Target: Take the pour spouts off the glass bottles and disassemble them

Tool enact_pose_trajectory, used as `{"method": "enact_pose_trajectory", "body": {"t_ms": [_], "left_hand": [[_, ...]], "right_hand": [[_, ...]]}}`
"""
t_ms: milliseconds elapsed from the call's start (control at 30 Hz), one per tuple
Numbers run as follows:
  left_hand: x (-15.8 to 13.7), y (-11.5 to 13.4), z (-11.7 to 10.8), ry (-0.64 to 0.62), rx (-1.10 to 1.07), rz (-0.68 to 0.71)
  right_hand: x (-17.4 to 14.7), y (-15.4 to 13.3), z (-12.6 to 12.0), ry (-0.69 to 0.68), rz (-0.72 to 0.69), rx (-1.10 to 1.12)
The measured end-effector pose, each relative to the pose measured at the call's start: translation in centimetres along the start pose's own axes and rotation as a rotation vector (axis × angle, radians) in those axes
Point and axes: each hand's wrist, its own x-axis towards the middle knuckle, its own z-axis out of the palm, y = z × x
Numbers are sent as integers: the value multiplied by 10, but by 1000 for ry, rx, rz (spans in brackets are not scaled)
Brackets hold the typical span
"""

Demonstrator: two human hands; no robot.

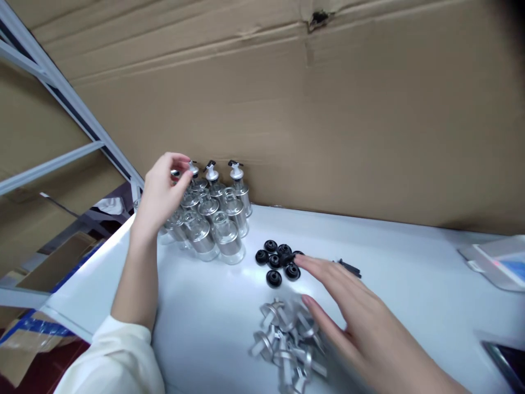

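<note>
At the far left of the table, my left hand (161, 189) has its thumb and fingers around a silver pourer top (193, 168) on a glass bottle. Two more bottles with silver pourers and black tips, a middle one (211, 174) and a right one (237, 172), stand beside it. In front are several open glass bottles (228, 239) with grey bands. My right hand (344, 306) hovers with thumb and index finger apart. Its index fingertip is at a cluster of black rubber stoppers (274, 278). Below lies a heap of silver pourer pieces (287, 345), partly blurred.
A cardboard wall (369, 120) rises behind the white table (205, 317). Thin black pieces (349, 268) lie right of the stoppers. At the right are a clear plastic container (496, 262) and a dark flat device (506, 355). A metal frame (77, 109) stands left.
</note>
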Motion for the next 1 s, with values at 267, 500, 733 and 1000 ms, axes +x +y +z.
{"method": "enact_pose_trajectory", "body": {"t_ms": [267,500,733,1000], "left_hand": [[37,-21,34,-337,152,-225],[48,-32,56,-365,77,-138],[47,-11,44,-38,26,-108],[43,23,-12,657,-448,156]], "right_hand": [[131,21,23,35,157,314],[219,52,82,-46,228,458],[221,49,103,123,134,520],[188,17,50,575,-20,332]]}}
